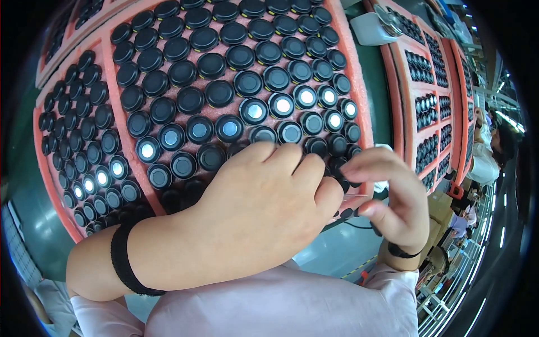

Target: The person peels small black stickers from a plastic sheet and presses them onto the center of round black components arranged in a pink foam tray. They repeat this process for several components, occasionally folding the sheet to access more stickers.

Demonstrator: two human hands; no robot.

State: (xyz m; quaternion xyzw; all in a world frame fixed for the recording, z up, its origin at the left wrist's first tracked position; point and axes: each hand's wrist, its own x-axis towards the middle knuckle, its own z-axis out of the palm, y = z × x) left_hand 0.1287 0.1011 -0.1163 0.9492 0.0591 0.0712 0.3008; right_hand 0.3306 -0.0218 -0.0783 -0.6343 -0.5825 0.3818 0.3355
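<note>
Rows of round black caps (212, 65) stand in a pink foam tray (359, 84); some have bright, shiny discs in their tops. My left hand (275, 194) reaches across the tray's near right part, back up and fingers curled closed. Its fingertips are hidden, so what they hold cannot be made out. Beside its knuckles, my right hand (401, 196) is at the tray's near right corner, thumb and forefinger bent and apart. A thin pale sliver (356, 196) shows between the two hands; its kind is unclear. Several caps lie under or behind the left hand.
Left of a foam divider (115, 90) are more black caps (83, 105). A white container (373, 28) stands beyond the tray's right edge. Farther right are more pink trays (412, 106) with small dark parts. Other people (485, 151) are in the background at right.
</note>
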